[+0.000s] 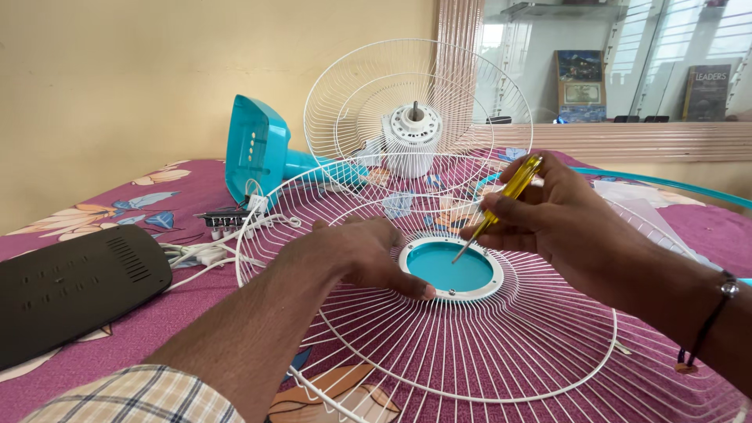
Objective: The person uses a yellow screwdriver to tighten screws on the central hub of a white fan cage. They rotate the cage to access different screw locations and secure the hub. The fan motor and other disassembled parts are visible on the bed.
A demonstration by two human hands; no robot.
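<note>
- white wire fan guard (501, 345), turquoise disc (450, 267) at its centre;
- yellow see-through screwdriver handle (513, 186) at 1 o'clock;
- magenta floral bedsheet (157, 313);
- black flat base (70, 286) at 9 o'clock;
- checked sleeve (141, 398), beige and blue

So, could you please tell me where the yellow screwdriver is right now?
The yellow screwdriver is right of centre in the head view, held in the right hand, its tip on the teal centre disc of the white fan guard.

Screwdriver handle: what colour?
Translucent yellow; the screwdriver is gripped in the right hand, clearest in the head view.
</note>
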